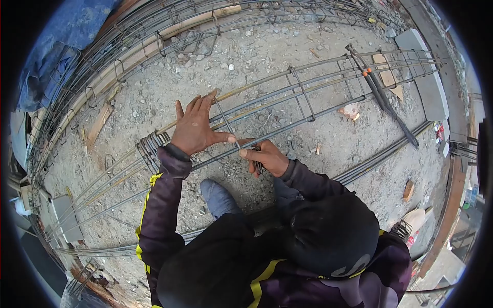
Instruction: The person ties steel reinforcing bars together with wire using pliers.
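My left hand (195,127) spreads its fingers over a long rebar cage (277,114). Its fingertips meet the upper bar at the top of a rebar stirrup (225,119); the thumb rests against the stirrup lower down. At that stirrup's lower corner, by the near bar, my right hand (268,158) is closed, thumb and forefinger pinched together. Something dark and thin, like wire, shows under its curled fingers; its kind is hard to make out. Left of my left hand, several stirrups (150,149) are bunched together around the bars.
Bolt cutters (382,97) with orange marks lean across the cage's right part. Concrete blocks (425,84) lie under its ends. More rebar cages (169,36) curve along the back, beside a blue tarp (67,36). Loose bars (380,154) lie near my feet on gravelly ground.
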A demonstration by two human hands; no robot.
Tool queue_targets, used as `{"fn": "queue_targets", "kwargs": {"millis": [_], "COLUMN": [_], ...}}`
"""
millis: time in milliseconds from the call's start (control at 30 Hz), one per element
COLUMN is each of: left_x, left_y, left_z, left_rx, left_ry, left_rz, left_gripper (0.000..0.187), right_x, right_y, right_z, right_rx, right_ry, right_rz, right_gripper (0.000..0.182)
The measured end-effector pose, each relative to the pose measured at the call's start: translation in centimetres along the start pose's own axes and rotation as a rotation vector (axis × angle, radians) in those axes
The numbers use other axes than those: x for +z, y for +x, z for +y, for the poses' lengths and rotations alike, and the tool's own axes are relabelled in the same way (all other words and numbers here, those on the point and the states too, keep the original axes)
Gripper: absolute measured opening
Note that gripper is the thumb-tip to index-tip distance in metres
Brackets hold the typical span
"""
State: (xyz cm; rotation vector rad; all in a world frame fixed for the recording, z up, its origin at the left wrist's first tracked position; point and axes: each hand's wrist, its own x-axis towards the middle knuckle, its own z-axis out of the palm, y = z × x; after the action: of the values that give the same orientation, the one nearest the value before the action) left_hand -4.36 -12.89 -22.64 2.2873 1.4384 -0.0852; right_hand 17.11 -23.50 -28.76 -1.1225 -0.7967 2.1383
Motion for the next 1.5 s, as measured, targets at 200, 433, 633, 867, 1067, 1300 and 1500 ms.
{"fn": "queue_targets", "kwargs": {"millis": [200, 433, 633, 867, 1067, 1300, 1500], "left_x": [0.2, 0.3, -1.2, -5.7, -1.2, 0.6, 2.4], "left_y": [0.1, 0.2, -1.9, -10.3, -11.1, -10.0, -9.3], "left_z": [-0.5, -0.6, 0.0, 0.4, 3.5, 6.0, 7.2], "left_rx": [-0.007, -0.015, 0.049, 0.029, -0.012, -0.034, 0.326], "left_ry": [0.001, -0.008, -0.086, -0.762, -1.200, -1.080, -0.777], "left_rz": [0.002, -0.012, 0.165, -0.168, -0.274, -0.345, -0.137], "left_gripper": [0.134, 0.135, 0.115, 0.073, 0.053, 0.026, 0.020], "right_x": [0.1, 0.2, -0.6, -3.3, -2.6, -0.8, 0.2], "right_y": [-0.1, 0.1, -1.0, -6.4, -6.3, -6.3, -5.8], "right_z": [-0.3, 0.1, 0.3, 0.4, 0.5, -0.8, -1.2], "right_rx": [0.004, 0.002, 0.074, -0.007, -0.057, -0.516, -0.376], "right_ry": [-0.010, 0.004, -0.090, 0.069, 0.011, -1.030, -0.993], "right_rz": [0.004, 0.008, -0.035, -0.203, -0.175, -0.196, -0.375], "right_gripper": [0.051, 0.054, 0.056, 0.022, 0.017, 0.032, 0.036]}}
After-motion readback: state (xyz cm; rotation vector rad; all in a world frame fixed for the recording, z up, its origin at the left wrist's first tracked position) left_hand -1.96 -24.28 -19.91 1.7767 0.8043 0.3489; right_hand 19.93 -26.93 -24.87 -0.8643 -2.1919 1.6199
